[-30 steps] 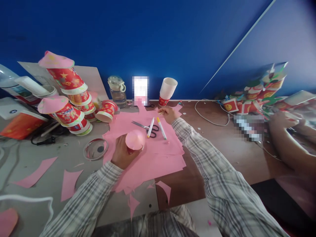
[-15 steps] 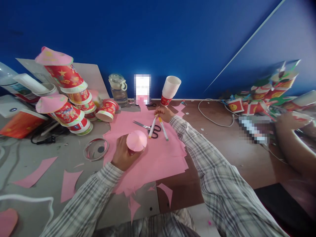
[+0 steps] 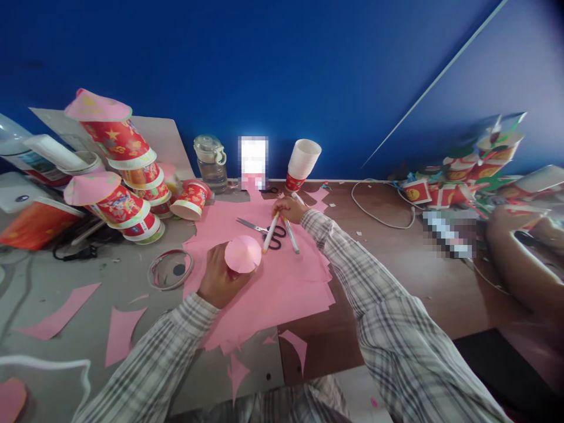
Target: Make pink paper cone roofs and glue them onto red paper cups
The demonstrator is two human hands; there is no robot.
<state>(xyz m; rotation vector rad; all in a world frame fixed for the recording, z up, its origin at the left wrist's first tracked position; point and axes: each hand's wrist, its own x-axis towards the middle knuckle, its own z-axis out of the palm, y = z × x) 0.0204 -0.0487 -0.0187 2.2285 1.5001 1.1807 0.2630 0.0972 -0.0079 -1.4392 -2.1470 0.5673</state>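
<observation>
My left hand [image 3: 220,277] is closed around something topped by a pink paper cone [image 3: 243,254]. A little dark red shows under the cone's rim, but most of what lies beneath is hidden by my fingers. My right hand [image 3: 288,210] is closed, with a white marker [image 3: 298,198] sticking out past its far side. Just below that hand, a marker with an orange tip [image 3: 270,233] and a second marker [image 3: 289,236] lie slanted apart, their upper ends under my fingers. Black-handled scissors [image 3: 259,228] lie open beside them on the pink paper sheets [image 3: 282,294].
Red paper cups with pink cone roofs [image 3: 118,138] stack up at left. A roll of tape [image 3: 171,270], a glass jug [image 3: 210,164] and nested white cups [image 3: 305,158] stand around the paper. Pink scraps [image 3: 123,335] lie about. Another person's arm [image 3: 515,258] is at right.
My right hand has shifted slightly left over the markers' upper ends, and a white marker end now shows beyond it. My left hand keeps its hold on the cone-topped thing.
</observation>
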